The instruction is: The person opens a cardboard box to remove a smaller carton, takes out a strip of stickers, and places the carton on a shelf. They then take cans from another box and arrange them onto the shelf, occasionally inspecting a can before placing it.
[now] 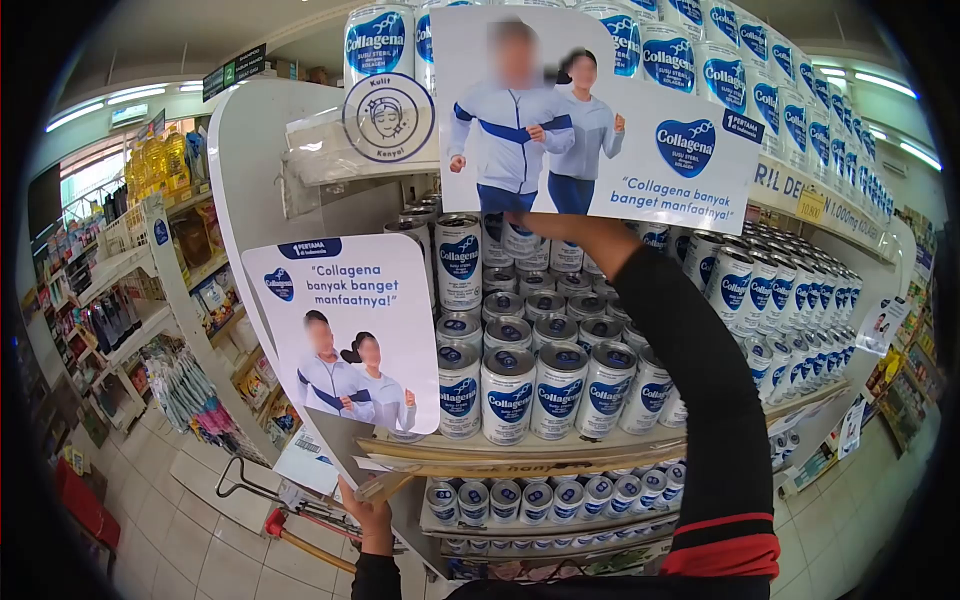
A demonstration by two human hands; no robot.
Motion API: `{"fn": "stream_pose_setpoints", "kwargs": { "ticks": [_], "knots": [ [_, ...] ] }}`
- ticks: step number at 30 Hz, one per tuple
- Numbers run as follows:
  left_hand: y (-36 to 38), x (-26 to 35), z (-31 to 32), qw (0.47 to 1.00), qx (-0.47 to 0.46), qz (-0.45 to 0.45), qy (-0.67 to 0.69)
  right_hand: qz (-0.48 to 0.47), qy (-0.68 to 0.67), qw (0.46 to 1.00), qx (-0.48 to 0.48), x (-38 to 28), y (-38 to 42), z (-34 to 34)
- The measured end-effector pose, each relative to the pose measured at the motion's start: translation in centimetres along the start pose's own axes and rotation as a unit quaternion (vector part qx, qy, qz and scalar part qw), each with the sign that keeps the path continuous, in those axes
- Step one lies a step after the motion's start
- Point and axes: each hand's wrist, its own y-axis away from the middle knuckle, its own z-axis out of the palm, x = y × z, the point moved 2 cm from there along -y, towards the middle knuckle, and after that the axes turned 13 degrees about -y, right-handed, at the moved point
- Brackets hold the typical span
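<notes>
Up at the upper shelf, my right hand (560, 228) reaches to the lower edge of a large Collagena sign (600, 195) picturing two people running; its fingers are mostly hidden there. Below and behind that arm stand rows of white and blue Collagena cans (508, 395). My left hand (370, 515) is low at the left, its fingers closed around the front corner of the shelf (385, 487). Just above it, a smaller Collagena sign (350, 350) with the same pair covers the shelf's left end.
More cans (765, 100) are stacked on top, with a yellow price tag (811, 207) on the shelf edge. A round clear-edged sign (388, 117) juts out at upper left. Left across the tiled aisle (200, 540) are other goods shelves (150, 250). A yellow pole (320, 555) lies low by my left hand.
</notes>
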Motion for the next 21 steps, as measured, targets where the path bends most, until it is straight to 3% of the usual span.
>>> {"fn": "stream_pose_setpoints", "kwargs": {
  "ticks": [3,5,6,7,10,12,14,15,16,17,19,20,21],
  "knots": [
    [-0.3,1.5,-0.6,0.995,-0.056,-0.054,0.055,-0.051,-0.012,0.994,0.097,-0.5,4.1,-1.5],
    [-1.6,6.0,-3.0,0.998,-0.035,-0.042,0.037,-0.091,-0.021,0.982,0.163,-1.6,4.7,-2.6],
    [-2.0,8.1,-4.4,0.999,-0.020,-0.031,0.017,0.017,-0.227,0.961,0.160,-3.9,6.8,-3.3],
    [-2.0,9.0,-5.5,0.994,0.034,-0.020,0.100,0.123,-0.421,0.887,0.147,-6.7,9.2,-4.0],
    [-3.4,14.7,-7.6,0.973,0.104,-0.020,0.203,0.166,-0.446,0.879,-0.023,-10.2,13.2,-4.2],
    [-4.3,19.4,-7.4,0.957,-0.099,0.060,0.266,0.133,-0.393,0.900,-0.131,-12.3,15.0,-1.8],
    [-4.2,23.1,-5.6,0.896,-0.277,-0.005,0.348,0.072,-0.370,0.900,-0.219,-14.0,16.7,1.0],
    [-3.8,23.8,-4.9,0.879,-0.341,0.014,0.333,0.049,-0.386,0.886,-0.252,-15.0,17.7,2.3],
    [-3.2,24.2,-4.4,0.884,-0.395,0.020,0.251,-0.034,-0.347,0.901,-0.257,-15.3,18.4,3.8],
    [-2.8,24.6,-4.3,0.865,-0.423,-0.002,0.268,-0.117,-0.305,0.909,-0.259,-15.4,18.6,4.7],
    [-1.9,23.7,-3.7,0.883,-0.364,-0.034,0.293,-0.114,-0.320,0.898,-0.280,-15.7,16.8,3.5],
    [-2.0,23.5,-3.7,0.884,-0.363,-0.033,0.294,-0.033,-0.306,0.881,-0.360,-14.9,15.2,2.9],
    [-2.0,23.4,-3.7,0.866,-0.345,-0.124,0.340,0.050,-0.287,0.850,-0.439,-14.2,14.1,2.7]
  ]
}}
